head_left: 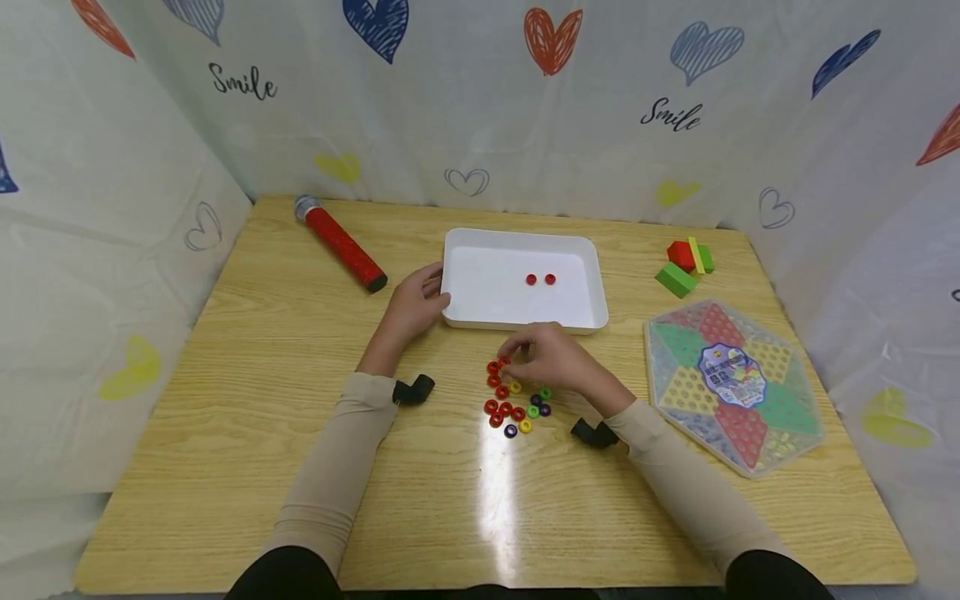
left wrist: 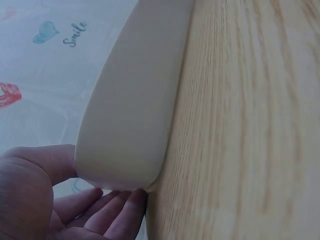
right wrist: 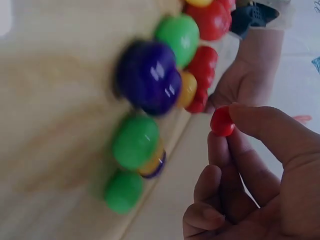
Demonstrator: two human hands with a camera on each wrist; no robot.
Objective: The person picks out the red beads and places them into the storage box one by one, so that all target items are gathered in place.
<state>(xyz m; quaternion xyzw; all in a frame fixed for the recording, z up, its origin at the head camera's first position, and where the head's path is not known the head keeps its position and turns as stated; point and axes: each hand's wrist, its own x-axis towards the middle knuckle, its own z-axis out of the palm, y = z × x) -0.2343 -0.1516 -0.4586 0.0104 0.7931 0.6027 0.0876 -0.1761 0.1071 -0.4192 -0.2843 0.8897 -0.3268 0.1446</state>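
Observation:
A white rectangular tray (head_left: 487,283) lies on the table, with two red beads (head_left: 531,279) inside it. My left hand (head_left: 411,308) holds the tray's left end; in the left wrist view the thumb is at its rim and the fingertips touch the end wall lower down. Over the table in front of the tray, my right hand (head_left: 553,360) pinches a red bead (right wrist: 222,121) between thumb and fingertips. Just below that hand is a loose group of ring-shaped beads: several red beads (head_left: 506,408), plus yellow beads (head_left: 526,426), green beads (head_left: 533,412) and purple beads (head_left: 511,431).
A hexagonal clear case (head_left: 675,358) with coloured triangles lies at the right of the wooden table (head_left: 247,433). Behind it are red, yellow and green blocks (head_left: 676,280). A red tube (head_left: 345,247) with a silver end lies back left. Printed sheeting (head_left: 465,108) surrounds the table.

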